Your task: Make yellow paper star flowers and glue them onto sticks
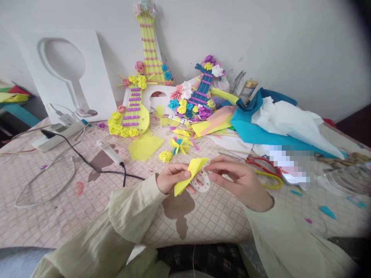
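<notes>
Folded yellow crepe paper (189, 177) is pinched between the thumb and fingers of my left hand (173, 177). Close against its right side is a round white spool (202, 182) with holes in its face. My right hand (239, 179) has thumb and forefinger closed at the spool's upper right rim; any thread between them is too fine to see. Left fingertips show below the paper, near the spool. On the table beyond lie a yellow paper rosette (165, 156) and a yellow and blue paper flower (179, 146).
Paper-flowered model instruments, one yellow (135, 112) and one blue (201, 90), lean at the back. A white board (95, 69) with a cutout stands left. A glue gun (110, 152) trails a black cord. Scissors (269, 179), a phone (292, 177) and blue paper (252, 127) lie right.
</notes>
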`<control>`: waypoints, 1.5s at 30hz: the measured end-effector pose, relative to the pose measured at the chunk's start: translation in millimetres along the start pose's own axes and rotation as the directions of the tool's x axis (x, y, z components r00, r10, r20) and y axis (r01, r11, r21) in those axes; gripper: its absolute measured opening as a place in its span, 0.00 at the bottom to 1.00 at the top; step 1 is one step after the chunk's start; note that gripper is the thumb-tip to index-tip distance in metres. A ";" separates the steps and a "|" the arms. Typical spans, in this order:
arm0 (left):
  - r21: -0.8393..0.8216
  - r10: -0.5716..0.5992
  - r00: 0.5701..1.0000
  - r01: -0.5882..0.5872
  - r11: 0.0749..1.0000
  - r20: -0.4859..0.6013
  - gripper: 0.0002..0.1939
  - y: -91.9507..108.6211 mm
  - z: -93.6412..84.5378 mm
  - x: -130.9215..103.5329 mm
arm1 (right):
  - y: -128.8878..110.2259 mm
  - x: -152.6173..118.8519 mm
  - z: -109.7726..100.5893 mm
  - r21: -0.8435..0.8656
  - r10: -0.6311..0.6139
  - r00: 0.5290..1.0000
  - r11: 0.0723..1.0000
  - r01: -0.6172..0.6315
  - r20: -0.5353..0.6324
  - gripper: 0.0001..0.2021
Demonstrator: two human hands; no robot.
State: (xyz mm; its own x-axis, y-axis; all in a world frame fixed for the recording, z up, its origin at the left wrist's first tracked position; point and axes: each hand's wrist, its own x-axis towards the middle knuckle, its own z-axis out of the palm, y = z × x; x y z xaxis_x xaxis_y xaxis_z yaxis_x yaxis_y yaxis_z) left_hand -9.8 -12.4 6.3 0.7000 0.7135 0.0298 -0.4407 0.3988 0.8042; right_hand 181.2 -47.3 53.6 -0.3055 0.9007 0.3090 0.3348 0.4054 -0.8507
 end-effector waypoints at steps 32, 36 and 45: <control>0.248 0.155 0.984 -0.130 0.960 -0.084 0.06 -0.9 -4.2 -3.0 | -1.7 0.0 6.9 0.115 0.235 0.968 0.968 -0.224 -0.086 0.07; 0.285 0.146 0.987 -0.121 0.951 -0.067 0.06 -0.3 -4.5 -4.3 | -2.9 1.8 7.2 0.145 0.310 0.948 0.944 -0.297 -0.073 0.09; 0.308 0.144 0.989 -0.143 0.941 0.019 0.07 1.4 -2.0 -4.5 | -0.3 4.7 8.7 0.150 0.353 0.934 0.928 -0.341 -0.057 0.09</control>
State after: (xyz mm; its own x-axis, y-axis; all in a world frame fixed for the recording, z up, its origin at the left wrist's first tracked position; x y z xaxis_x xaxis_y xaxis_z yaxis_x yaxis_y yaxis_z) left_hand -14.7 -13.9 6.1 0.6399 0.7524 0.1566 -0.3413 0.0956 0.9351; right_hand 171.9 -44.6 51.6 -0.1163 0.9931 0.0126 0.2811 0.0451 -0.9586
